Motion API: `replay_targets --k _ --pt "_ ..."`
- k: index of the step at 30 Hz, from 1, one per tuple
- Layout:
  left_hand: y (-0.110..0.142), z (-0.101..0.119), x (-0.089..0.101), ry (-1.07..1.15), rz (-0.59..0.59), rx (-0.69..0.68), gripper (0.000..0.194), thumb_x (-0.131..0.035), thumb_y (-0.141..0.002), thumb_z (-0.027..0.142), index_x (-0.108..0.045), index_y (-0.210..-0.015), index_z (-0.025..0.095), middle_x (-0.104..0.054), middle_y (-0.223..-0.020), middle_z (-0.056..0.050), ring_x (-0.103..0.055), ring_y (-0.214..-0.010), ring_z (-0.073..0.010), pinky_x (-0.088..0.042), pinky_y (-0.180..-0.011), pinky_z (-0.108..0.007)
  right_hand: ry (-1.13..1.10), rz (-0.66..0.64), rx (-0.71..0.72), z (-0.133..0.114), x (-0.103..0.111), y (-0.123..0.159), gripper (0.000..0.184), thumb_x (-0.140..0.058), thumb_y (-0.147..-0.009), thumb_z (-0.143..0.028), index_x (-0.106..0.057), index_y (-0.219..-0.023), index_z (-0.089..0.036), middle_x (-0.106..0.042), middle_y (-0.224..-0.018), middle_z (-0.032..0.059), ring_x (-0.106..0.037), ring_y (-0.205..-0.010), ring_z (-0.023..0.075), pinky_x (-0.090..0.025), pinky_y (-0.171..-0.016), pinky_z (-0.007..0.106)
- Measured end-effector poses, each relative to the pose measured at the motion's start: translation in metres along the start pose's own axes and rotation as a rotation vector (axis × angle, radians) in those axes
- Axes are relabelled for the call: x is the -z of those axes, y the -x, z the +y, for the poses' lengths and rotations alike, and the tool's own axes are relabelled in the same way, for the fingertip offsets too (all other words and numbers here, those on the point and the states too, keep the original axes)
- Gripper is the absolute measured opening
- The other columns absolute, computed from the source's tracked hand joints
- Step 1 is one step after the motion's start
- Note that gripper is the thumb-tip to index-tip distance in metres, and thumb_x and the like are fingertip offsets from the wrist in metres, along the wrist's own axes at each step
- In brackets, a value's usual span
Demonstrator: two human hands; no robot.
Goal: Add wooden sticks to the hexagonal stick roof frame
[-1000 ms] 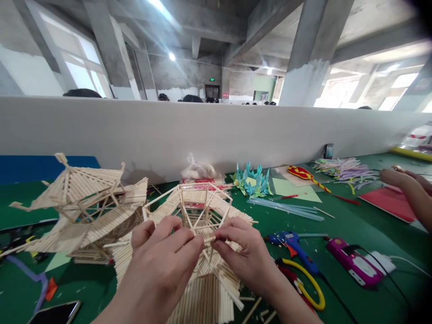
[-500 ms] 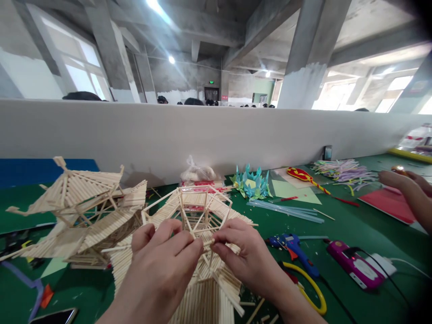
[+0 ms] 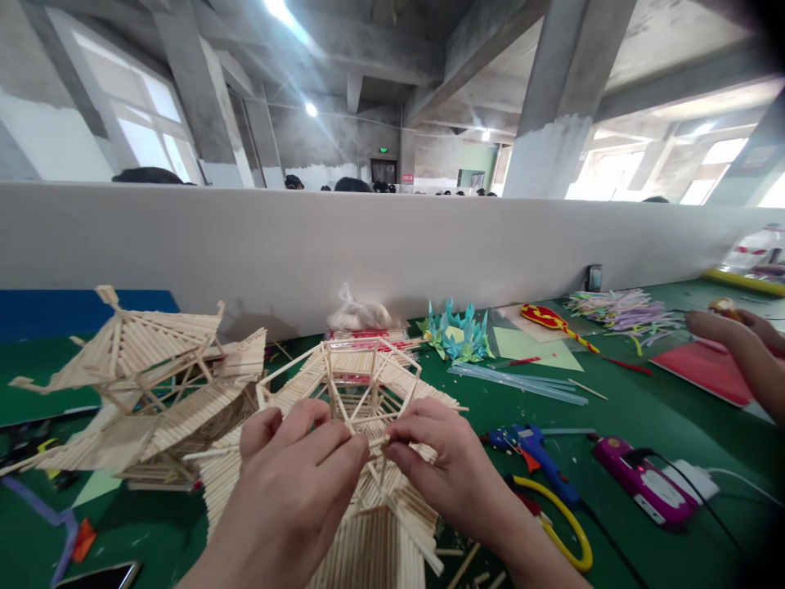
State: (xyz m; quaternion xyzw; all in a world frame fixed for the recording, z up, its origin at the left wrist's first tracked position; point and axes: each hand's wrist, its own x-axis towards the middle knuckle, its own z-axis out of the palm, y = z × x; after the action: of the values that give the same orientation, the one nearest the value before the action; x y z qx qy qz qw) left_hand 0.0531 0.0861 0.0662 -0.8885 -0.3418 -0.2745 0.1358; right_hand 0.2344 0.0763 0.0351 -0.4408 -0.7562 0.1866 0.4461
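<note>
A roof-shaped model of thin wooden sticks [image 3: 368, 507] stands on the green table in front of me. My left hand [image 3: 294, 474] and my right hand [image 3: 435, 462] meet over its open top frame. Both pinch one short wooden stick [image 3: 379, 442] between fingertips, left hand at its left end, right hand at its right end. A second stick model [image 3: 147, 384] with upturned eaves stands to the left, touching the first.
Right of my hands lie a blue glue gun [image 3: 536, 454], yellow-handled scissors [image 3: 561, 523] and a pink device [image 3: 643, 483] with a cable. Paper lotus [image 3: 457, 331], clear glue sticks [image 3: 521, 383], coloured strips [image 3: 622, 311] lie farther back. Another person's hand [image 3: 736, 343] rests at right. A grey partition [image 3: 392, 245] runs behind.
Almost nothing has moved over the last second; my hands keep pinching the same stick, and the view has shifted up slightly.
</note>
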Motion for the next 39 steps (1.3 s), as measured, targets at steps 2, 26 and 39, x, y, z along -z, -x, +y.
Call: replay_targets --k 2,26,39 --pt "-0.001 -0.001 0.000 -0.002 0.002 -0.005 0.021 -0.043 -0.087 0.018 -0.063 -0.081 0.023 -0.067 -0.069 0.000 -0.053 -0.076 -0.0244 -0.028 -0.071 -0.042 0.004 0.003 0.000 0.000 0.000 0.000 0.013 -0.055 -0.083 -0.018 -0.068 -0.082 -0.018 -0.061 -0.074 0.0024 -0.055 -0.074 0.0151 -0.045 -0.065 0.028" --pt "0.032 -0.046 0.035 0.193 -0.185 0.077 0.020 -0.050 -0.082 0.014 -0.055 -0.094 0.030 -0.052 -0.109 -0.001 -0.038 -0.107 -0.0252 -0.032 -0.086 -0.045 -0.073 -0.008 0.011 0.009 -0.006 0.004 0.011 -0.055 -0.083 -0.016 -0.066 -0.081 -0.018 -0.062 -0.079 0.0024 -0.056 -0.076 0.0124 -0.045 -0.066 0.026" --pt "0.028 -0.047 0.034 0.223 -0.176 0.080 0.016 -0.048 -0.083 0.014 -0.060 -0.081 0.025 -0.055 -0.097 -0.002 -0.042 -0.103 -0.0224 -0.033 -0.085 -0.041 -0.064 -0.006 -0.001 0.010 -0.007 0.006 0.011 -0.055 -0.083 -0.017 -0.066 -0.080 -0.017 -0.062 -0.078 0.0031 -0.056 -0.075 0.0130 -0.045 -0.066 0.027"
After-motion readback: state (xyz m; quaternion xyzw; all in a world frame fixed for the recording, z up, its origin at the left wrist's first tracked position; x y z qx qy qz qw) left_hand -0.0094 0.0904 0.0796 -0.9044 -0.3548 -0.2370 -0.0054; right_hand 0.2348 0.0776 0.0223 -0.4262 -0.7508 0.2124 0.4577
